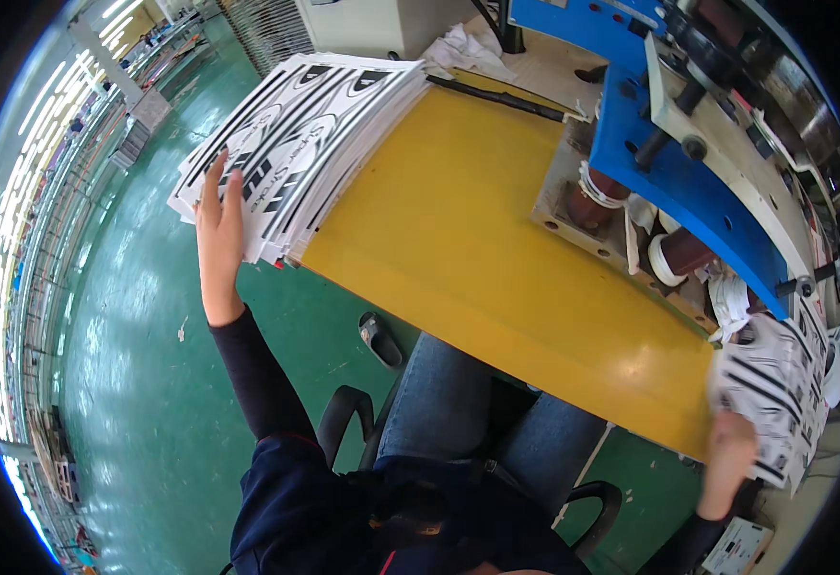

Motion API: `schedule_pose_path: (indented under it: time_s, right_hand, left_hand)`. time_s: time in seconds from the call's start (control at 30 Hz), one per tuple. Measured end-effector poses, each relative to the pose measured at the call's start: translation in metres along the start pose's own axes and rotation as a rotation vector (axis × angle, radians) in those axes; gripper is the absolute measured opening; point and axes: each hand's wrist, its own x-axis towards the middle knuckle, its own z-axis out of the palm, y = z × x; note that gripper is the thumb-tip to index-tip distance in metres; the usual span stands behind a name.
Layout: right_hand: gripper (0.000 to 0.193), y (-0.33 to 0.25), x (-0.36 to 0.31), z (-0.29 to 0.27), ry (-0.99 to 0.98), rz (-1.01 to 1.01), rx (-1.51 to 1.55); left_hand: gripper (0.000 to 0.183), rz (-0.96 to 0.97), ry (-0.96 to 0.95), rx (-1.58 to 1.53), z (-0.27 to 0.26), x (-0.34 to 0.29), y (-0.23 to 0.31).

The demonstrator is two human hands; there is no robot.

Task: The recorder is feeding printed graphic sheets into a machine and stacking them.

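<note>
A thick stack of white sheets printed in black stripes and shapes lies at the far left of the yellow tabletop, jutting past its edge. My left hand rests at the stack's left side, fingers stretched out and apart over the top sheet. At the right end of the table, my right hand is closed and blurred by motion. It grips the near edge of a similar printed sheet, among other printed sheets there. Its fingertips are hidden.
A machine with a curved blue frame and brown rollers stands along the table's right side. A black rod and white cloth lie at the back. Below are chair armrests and a slipper on the green floor.
</note>
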Motion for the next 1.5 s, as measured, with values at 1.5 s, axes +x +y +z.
schedule_pose_path:
  time_s: [1.5]
  right_hand:
    - [0.049,-0.032,0.046,0.019,-0.014,0.236,0.684]
  left_hand:
    - [0.052,0.581,-0.792,0.117,0.141,-0.116,0.143]
